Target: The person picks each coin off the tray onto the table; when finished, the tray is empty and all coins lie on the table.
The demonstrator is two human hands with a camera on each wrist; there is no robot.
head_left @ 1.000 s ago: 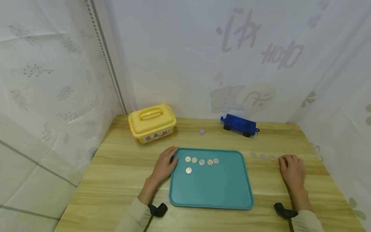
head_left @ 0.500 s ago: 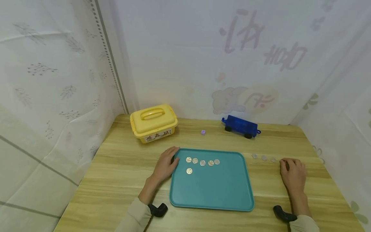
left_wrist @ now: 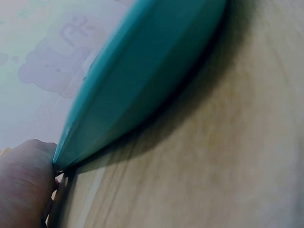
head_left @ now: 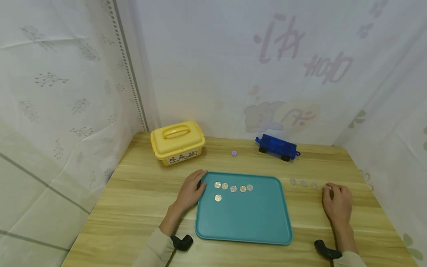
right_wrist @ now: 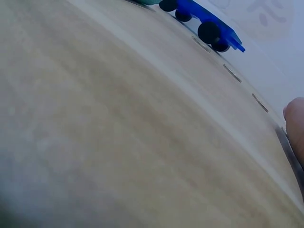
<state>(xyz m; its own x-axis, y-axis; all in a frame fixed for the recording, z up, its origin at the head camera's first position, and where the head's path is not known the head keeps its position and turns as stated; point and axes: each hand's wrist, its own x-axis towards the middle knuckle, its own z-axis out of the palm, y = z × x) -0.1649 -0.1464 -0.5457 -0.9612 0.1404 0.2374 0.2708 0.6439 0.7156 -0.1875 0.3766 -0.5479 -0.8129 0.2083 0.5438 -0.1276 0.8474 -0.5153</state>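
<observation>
My left hand [head_left: 189, 191] holds the upper left corner of the teal tray [head_left: 245, 241], its thumb over the rim; the left wrist view shows the same tray [left_wrist: 128, 80] edge close up. On the tray, several coins [head_left: 233, 188] form a row, with a single coin [head_left: 218, 198] below. To the tray's right, three coins [head_left: 304, 183] lie in a line on the table. At that line's right end, my right hand [head_left: 338, 204] has curled fingers with thumb and index fingertips low to the table. A pale bit between them looks like a coin, mostly hidden.
A yellow lidded box [head_left: 178, 141] stands at the back left. Right of it lies a small purple die [head_left: 234, 153]. A blue toy wagon [head_left: 277, 147] with black wheels is at the back right, near the curtain [head_left: 213, 74] behind the wooden table [head_left: 143, 222].
The head view has shifted slightly. My right hand's thumb and index finger have moved a little at the end of the coin line. My left hand and the coins on the tray stay put.
</observation>
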